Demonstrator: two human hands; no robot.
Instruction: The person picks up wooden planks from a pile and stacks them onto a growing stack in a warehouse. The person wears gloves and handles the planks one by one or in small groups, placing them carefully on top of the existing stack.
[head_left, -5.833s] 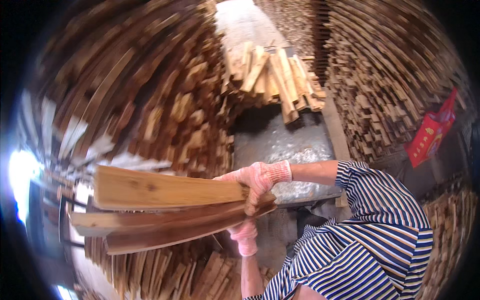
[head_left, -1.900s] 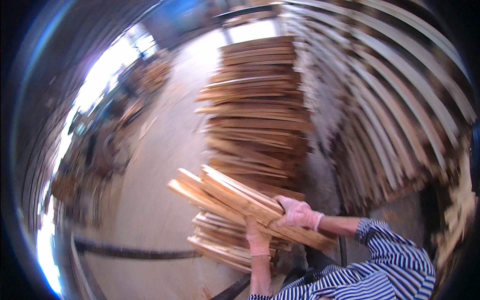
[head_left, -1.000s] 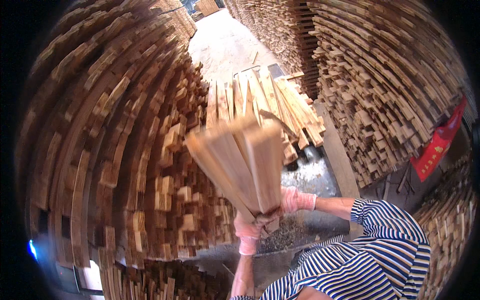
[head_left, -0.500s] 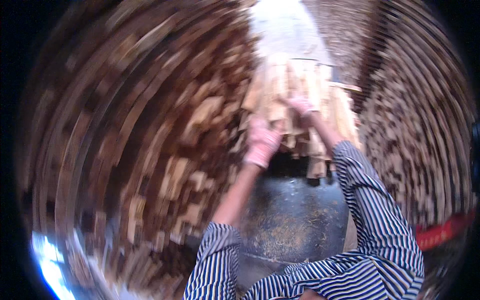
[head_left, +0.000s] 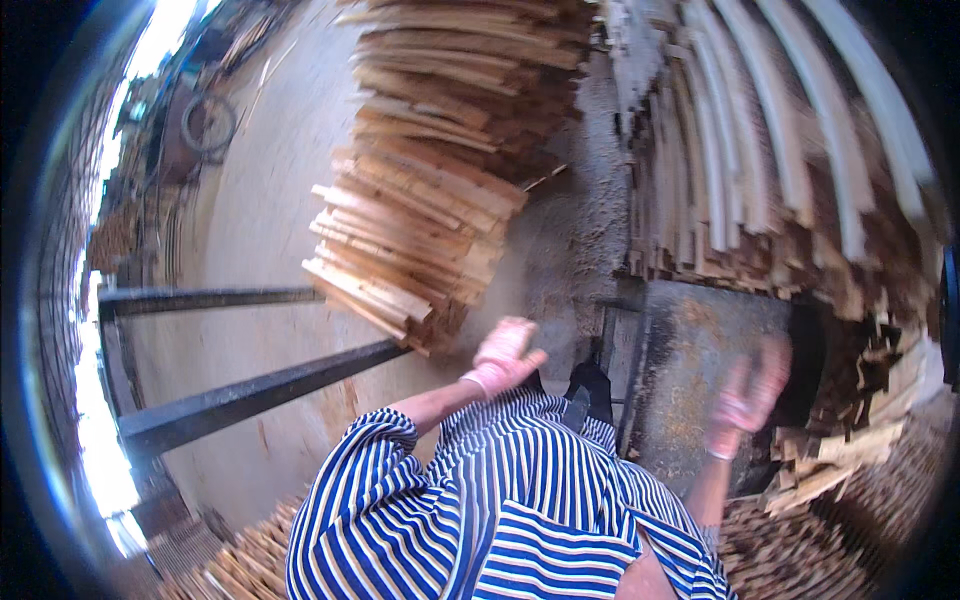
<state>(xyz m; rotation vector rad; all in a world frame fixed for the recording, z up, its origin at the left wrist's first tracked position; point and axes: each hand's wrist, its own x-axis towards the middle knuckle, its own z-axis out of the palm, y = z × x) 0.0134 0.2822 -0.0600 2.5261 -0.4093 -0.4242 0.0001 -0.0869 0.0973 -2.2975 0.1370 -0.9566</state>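
My left hand (head_left: 507, 357), in a pink-and-white glove, is held in front of my body with fingers stretched and the thumb apart. It holds nothing and is nearest to the low end of a stack of thin wooden slats (head_left: 420, 235). Over at the right, my right hand (head_left: 750, 395), gloved alike and smeared a little by motion, is raised above a dark metal plate (head_left: 685, 350) dusted with sawdust. Its fingers look extended, with nothing visible in them. Loose wooden pieces (head_left: 840, 455) lie just to the right of that hand.
Two dark metal bars (head_left: 265, 395) reach from the left toward the slat stack. Long boards (head_left: 740, 130) are piled at the upper right. More stacked wood (head_left: 790, 550) lies at the lower right. A wheel (head_left: 209, 123) stands far left, beyond the concrete floor (head_left: 270, 180).
The view has swung away from the wood pieces on the dark plate, where both hands were. My hands are now off that wood and wide apart.
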